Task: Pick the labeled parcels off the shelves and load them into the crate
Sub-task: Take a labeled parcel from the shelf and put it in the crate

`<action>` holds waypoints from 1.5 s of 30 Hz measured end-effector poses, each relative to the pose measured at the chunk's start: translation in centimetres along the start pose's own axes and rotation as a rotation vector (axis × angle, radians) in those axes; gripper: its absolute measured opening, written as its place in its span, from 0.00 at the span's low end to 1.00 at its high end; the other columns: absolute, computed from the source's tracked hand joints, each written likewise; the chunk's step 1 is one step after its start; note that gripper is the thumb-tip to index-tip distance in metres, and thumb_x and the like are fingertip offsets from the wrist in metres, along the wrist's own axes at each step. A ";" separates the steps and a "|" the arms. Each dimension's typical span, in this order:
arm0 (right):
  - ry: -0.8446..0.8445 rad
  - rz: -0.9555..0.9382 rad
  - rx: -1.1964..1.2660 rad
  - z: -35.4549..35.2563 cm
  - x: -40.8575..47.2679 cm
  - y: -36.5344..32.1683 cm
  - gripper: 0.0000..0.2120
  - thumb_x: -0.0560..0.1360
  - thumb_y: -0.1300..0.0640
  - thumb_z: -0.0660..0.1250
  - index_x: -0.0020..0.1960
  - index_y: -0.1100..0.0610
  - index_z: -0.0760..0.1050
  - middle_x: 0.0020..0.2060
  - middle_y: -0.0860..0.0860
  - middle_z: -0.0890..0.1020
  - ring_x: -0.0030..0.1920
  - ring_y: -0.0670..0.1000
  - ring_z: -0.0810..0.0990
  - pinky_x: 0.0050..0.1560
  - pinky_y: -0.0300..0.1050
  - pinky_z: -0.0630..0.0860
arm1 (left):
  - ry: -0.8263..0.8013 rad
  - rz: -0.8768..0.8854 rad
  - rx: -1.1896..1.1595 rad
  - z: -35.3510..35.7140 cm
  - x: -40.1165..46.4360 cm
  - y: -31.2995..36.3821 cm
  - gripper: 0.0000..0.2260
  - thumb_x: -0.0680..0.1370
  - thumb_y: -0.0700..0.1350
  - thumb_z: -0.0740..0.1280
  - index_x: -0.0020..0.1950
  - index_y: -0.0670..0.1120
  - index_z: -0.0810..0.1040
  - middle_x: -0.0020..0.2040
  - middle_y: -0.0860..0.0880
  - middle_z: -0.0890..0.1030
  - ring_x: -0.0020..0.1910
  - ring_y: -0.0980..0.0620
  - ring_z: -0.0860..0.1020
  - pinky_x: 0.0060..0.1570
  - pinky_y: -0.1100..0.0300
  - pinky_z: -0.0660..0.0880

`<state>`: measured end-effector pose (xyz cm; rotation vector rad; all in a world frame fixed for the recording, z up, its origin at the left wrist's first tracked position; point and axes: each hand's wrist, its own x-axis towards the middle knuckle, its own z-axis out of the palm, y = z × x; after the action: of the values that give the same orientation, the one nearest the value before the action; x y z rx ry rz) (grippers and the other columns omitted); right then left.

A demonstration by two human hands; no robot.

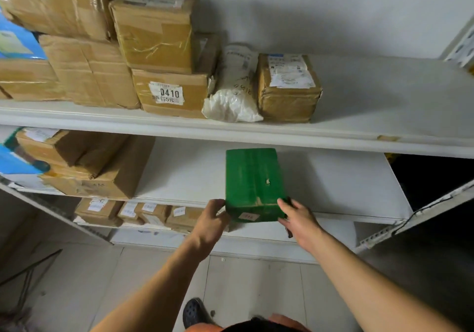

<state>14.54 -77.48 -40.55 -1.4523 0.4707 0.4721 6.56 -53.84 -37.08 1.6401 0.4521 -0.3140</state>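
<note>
A green parcel (252,180) with a small label on its near end lies on the middle shelf (333,178), its front end past the shelf's edge. My left hand (210,222) holds its near left corner with curled fingers. My right hand (298,220) grips the near right corner, thumb on the side. The top shelf (372,116) carries brown cartons, among them one labelled 0410 (170,93), a white bag parcel (236,88) and a taped brown box (288,88). No crate is in view.
Brown cartons (97,167) are stacked at the left of the middle shelf. Small labelled boxes (143,212) line the lower shelf. A metal shelf post (423,216) slants at the right. Tiled floor and my dark shoe (195,313) are below.
</note>
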 end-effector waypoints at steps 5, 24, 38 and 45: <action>0.253 -0.041 0.027 -5.2 2.1 -1.3 0.20 0.82 0.57 0.73 0.72 0.56 0.77 0.63 0.50 0.83 0.52 0.49 0.84 0.68 0.53 0.80 | -0.153 -0.015 0.060 6.1 4.4 2.2 0.20 0.84 0.33 0.62 0.74 0.48 0.72 0.66 0.45 0.82 0.55 0.50 0.80 0.60 0.48 0.79; 0.487 -0.568 -0.853 -2.5 0.8 -3.9 0.21 0.81 0.55 0.70 0.73 0.55 0.75 0.70 0.55 0.73 0.72 0.59 0.68 0.71 0.56 0.72 | -0.091 0.105 0.238 5.2 6.4 3.7 0.25 0.85 0.39 0.66 0.81 0.51 0.69 0.78 0.47 0.73 0.75 0.46 0.75 0.74 0.49 0.74; -0.253 -0.806 -1.377 28.2 -1.6 -3.8 0.24 0.86 0.52 0.61 0.82 0.52 0.65 0.76 0.47 0.70 0.76 0.50 0.64 0.76 0.44 0.64 | 0.490 0.182 0.735 -22.9 0.7 -1.5 0.21 0.84 0.51 0.66 0.77 0.50 0.74 0.76 0.48 0.74 0.72 0.44 0.73 0.72 0.51 0.70; -0.414 -0.731 -1.186 42.5 -3.0 -5.6 0.31 0.84 0.42 0.63 0.83 0.50 0.62 0.78 0.50 0.69 0.78 0.52 0.64 0.75 0.51 0.69 | 0.806 0.110 0.474 -35.3 -1.1 -1.3 0.23 0.84 0.51 0.68 0.78 0.47 0.71 0.74 0.46 0.75 0.72 0.47 0.74 0.73 0.50 0.71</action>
<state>16.11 -35.51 -31.59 -2.4020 -0.8229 0.4368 2.93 -18.86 -33.47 2.2226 0.9339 0.3792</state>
